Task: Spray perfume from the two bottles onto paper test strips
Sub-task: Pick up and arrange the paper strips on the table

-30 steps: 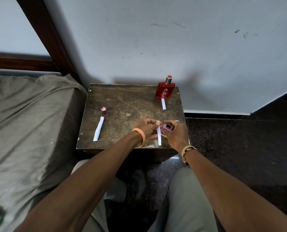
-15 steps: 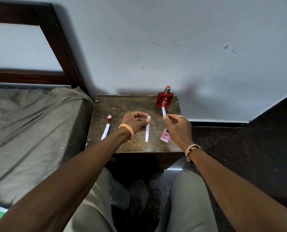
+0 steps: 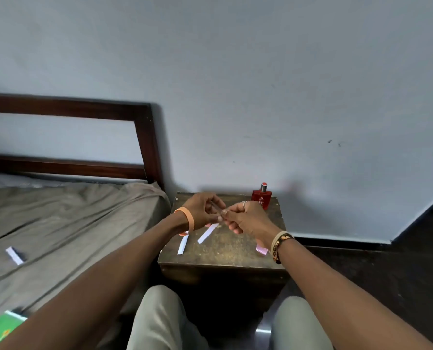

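While held raised over small wooden table [image 3: 235, 251], both hands meet fingertip to fingertip at centre. Left hand [image 3: 202, 208]: fingers curled, thumb + forefinger pressed together, pinching top end of a white test strip [image 3: 207, 233] that slants down-left to tabletop. Right hand [image 3: 245, 218]: fingers bunched, tips touching left's; whether also gripping strip — can't tell, blurred. Second strip [image 3: 183, 245] flat on table near left edge, partly under left wrist w/ orange band [image 3: 189, 219]. Red bottle [image 3: 261, 198] upright at back-right corner by wall. Pink bottle [image 3: 261, 249] near front-right edge, mostly hidden behind right wrist. Another strip [image 3: 14, 255] on bed [image 3: 59, 223] at left.
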The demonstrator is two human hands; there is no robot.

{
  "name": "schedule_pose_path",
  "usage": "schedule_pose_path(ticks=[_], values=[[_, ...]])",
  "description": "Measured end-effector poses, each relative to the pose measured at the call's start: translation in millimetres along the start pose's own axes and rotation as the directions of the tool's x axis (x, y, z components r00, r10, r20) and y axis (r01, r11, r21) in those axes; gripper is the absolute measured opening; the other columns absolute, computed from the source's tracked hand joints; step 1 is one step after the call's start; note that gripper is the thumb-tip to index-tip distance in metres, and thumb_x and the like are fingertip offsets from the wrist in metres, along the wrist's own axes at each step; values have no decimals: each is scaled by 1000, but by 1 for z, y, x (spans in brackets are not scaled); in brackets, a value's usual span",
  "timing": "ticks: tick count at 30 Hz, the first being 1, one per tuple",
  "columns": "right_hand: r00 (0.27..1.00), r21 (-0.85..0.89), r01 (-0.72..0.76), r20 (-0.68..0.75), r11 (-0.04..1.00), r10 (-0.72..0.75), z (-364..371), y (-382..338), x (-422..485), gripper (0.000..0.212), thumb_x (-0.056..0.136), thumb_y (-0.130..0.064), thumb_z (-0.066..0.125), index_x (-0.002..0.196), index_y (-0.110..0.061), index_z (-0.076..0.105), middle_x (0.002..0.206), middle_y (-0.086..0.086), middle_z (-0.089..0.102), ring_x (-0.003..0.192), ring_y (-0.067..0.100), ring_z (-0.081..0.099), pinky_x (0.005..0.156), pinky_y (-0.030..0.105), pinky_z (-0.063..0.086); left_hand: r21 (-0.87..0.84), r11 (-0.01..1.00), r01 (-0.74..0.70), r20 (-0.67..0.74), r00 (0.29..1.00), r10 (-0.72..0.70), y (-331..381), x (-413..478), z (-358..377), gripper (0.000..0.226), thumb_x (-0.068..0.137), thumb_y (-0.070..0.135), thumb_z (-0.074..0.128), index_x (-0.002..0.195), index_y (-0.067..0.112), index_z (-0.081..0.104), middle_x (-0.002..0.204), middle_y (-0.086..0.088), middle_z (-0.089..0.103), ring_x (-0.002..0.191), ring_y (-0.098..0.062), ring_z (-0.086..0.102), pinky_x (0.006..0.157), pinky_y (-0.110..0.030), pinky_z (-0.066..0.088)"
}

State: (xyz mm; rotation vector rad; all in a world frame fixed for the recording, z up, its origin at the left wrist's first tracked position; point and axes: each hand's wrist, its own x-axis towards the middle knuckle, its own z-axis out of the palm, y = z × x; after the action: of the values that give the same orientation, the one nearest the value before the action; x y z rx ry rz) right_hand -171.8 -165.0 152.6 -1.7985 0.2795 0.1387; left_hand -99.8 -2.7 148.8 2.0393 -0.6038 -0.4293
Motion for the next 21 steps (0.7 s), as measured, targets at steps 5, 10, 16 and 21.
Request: schedule_pose_path(ticks=[5, 10, 16, 21], values=[[999, -278, 19, -21, 960, -26, 4, -27, -13, 22, 95, -24, 64, 91, -4, 71, 72, 6, 67, 62, 13, 59, 62, 29, 49, 39, 999, -7, -55, 998, 9, 12, -17, -14, 27, 79, 13, 76, 103, 17, 65, 77, -4, 68, 66, -15, 64, 62, -28, 56], [993, 275, -63, 114, 959, 33, -17, -64, -22, 17, 98, -18, 60, 86, -6, 67, 74, 7, 62, 60, 16, 58, 55, 28, 50, -6, 997, 78, -394, 916, -74, 7, -12, -38, 19, 88, 25, 64, 107, 20, 64, 103, -8, 71, 94, -24, 67, 85, -35, 53], [994, -423, -108, -34, 899, 104, -29, -61, -28, 20, 97, -19, 60, 82, -5, 65, 71, 7, 60, 59, 17, 52, 55, 30, 44, 321, 924, 210, -484, 874, -30, 10, -19, -52, 29, 93, 27, 56, 119, 14, 61, 112, -4, 69, 104, -24, 62, 92, -36, 49], [958, 467, -121, 287, 876, -21, -40, -82, -38, 13, 95, -15, 62, 85, -6, 65, 73, 7, 62, 62, 17, 58, 55, 27, 52, 347, 920, 183, -523, 852, 28, 18, -16, -49, 30, 93, 27, 56, 119, 13, 61, 115, -5, 68, 104, -23, 62, 91, -36, 50]])
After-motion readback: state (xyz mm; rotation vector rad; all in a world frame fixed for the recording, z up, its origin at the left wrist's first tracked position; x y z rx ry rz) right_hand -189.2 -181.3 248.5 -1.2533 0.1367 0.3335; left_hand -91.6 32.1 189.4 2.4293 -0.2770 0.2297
